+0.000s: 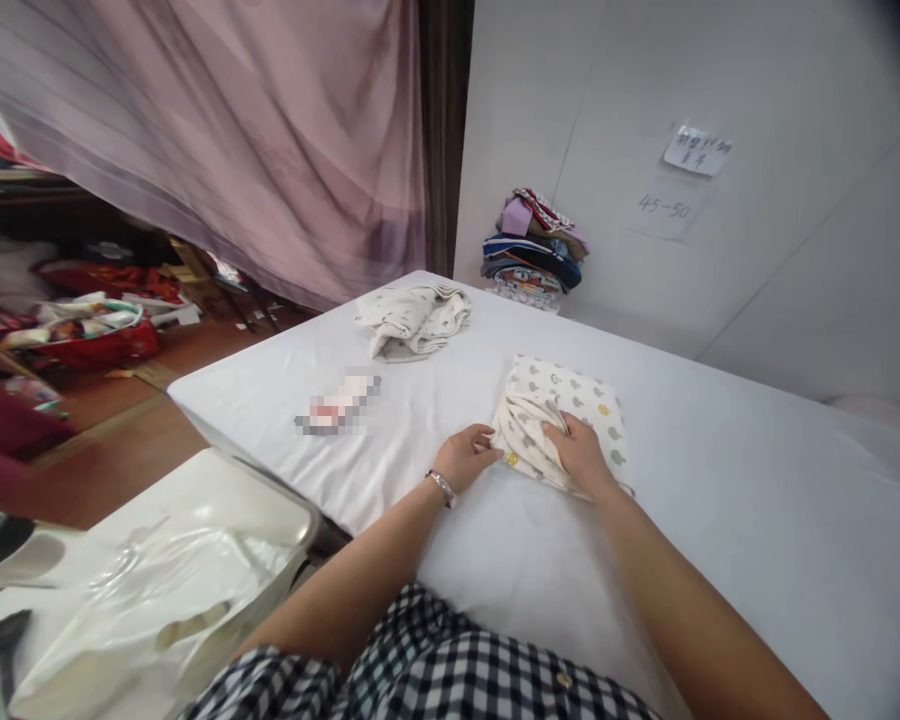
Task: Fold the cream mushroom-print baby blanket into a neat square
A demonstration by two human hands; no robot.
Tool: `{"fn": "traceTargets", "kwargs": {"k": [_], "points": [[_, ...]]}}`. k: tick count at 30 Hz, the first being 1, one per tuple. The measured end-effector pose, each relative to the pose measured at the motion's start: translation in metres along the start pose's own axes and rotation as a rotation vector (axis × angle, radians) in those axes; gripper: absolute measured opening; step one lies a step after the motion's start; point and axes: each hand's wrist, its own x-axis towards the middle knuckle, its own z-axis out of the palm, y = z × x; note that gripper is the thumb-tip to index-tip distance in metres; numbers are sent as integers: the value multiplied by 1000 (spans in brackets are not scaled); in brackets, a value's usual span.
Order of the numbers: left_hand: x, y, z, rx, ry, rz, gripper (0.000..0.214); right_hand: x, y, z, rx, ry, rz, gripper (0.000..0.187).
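Note:
A folded white cloth (pixel 570 385) with grey and yellow prints lies on the white-covered table (pixel 735 480) in front of me. My left hand (pixel 466 458), with a bracelet at its wrist, pinches the near left corner of this cloth. On top, my right hand (pixel 576 450) grips a gathered upper layer, thumb and fingers closed round the fabric. That layer is bunched and wrinkled between the hands. The cloth's far part lies flat. Farther back on the table rests a second, crumpled printed cloth (pixel 414 318), apart from both hands.
A pixelated flat item (pixel 337 405) lies left on the table. At the wall stands a stack of folded fabrics (pixel 532 245). A pink curtain (pixel 307 130) hangs behind. At lower left, a clear plastic bag (pixel 172 590) covers a white surface; a red basket (pixel 105 345) is on the floor.

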Motion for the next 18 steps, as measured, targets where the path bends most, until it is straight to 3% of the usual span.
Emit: {"fn": "traceTargets", "kwargs": {"k": [5,8,13,18], "points": [[-2,11,2,-238,-61,-59,38,-13,-7,9,-143,-23,-113,34],[-4,18,0,-364,-119,-157,54,-18,-12,10,-136,-34,-149,33],[-8,28,-3,-615,-238,-351,82,-17,-19,2,-36,-81,-15,32],[-5,30,4,-643,-153,-413,78,-10,-16,-3,34,-104,20,36]]}}
